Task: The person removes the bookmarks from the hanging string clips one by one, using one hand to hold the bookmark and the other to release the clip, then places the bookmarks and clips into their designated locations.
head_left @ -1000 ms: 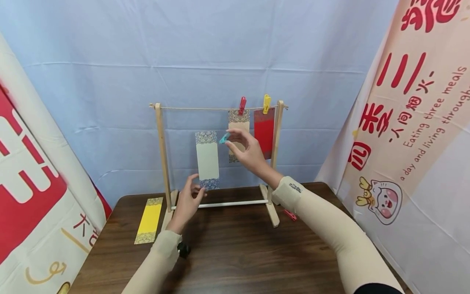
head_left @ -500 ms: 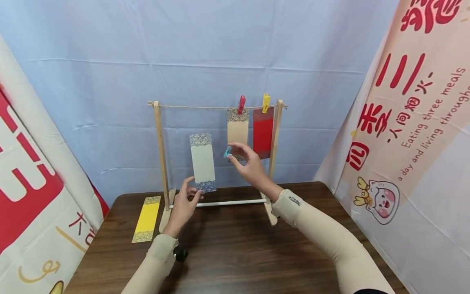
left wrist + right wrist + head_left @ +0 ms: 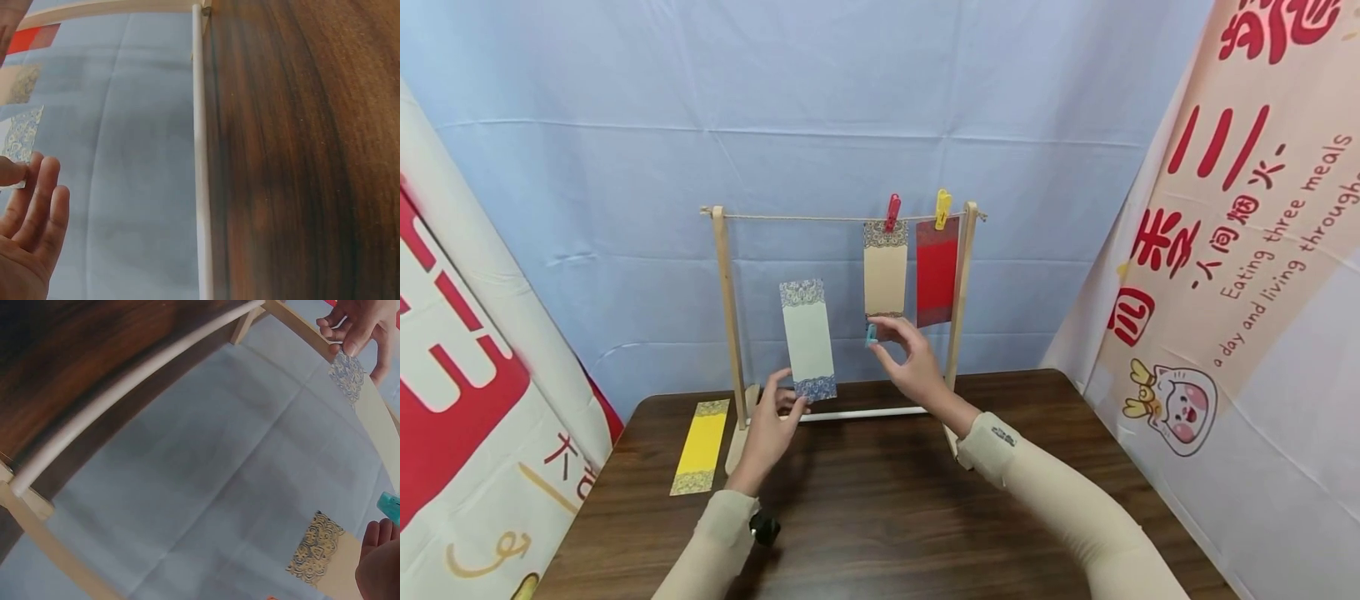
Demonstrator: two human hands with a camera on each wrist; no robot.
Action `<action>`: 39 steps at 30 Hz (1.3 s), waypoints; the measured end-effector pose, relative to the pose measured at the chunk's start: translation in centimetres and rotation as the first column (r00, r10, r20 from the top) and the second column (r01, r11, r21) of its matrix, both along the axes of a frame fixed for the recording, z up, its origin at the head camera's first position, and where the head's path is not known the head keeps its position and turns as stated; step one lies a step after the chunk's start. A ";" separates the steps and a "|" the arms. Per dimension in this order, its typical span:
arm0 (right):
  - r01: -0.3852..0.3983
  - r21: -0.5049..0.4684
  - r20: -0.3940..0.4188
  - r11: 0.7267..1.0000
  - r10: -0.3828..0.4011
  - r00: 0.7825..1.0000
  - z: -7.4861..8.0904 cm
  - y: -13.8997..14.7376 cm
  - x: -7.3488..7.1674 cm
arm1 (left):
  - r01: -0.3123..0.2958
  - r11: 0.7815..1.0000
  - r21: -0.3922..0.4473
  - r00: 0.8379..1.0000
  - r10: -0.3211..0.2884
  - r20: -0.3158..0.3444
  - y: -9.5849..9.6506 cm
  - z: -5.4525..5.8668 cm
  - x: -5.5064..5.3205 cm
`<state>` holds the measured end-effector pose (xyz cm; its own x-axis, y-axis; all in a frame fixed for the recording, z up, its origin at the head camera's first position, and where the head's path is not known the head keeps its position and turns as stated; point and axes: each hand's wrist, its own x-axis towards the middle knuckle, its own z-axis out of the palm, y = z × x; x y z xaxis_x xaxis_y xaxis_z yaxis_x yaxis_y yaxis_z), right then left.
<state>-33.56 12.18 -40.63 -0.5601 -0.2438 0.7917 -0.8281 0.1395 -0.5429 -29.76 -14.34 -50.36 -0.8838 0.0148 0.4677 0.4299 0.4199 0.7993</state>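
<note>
My left hand pinches the lower edge of a pale paper card with blue patterned ends. The card stands upright, tilted slightly left, below the string and apart from it. Between thumb and fingertips my right hand holds a small turquoise clothespin, to the right of that card. In the right wrist view the clothespin shows at the right edge. A beige card hangs from the string by a red clothespin. Beside it, a red card hangs by a yellow clothespin.
A wooden rack with a string and a white lower bar stands on the brown table. A yellow card lies left of the rack. Behind hangs a light blue cloth; printed banners flank the table.
Both hands have lowered. The pale card has moved down and left, away from the string, and leans more. The right hand has brought the turquoise clothespin down, away from the card.
</note>
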 end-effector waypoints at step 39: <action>0.055 -0.075 0.121 0.996 -0.046 0.992 -6.5 4.6 2.0 | -0.033 0.999 -0.032 0.999 0.031 -0.041 -1.8 -3.5 2.2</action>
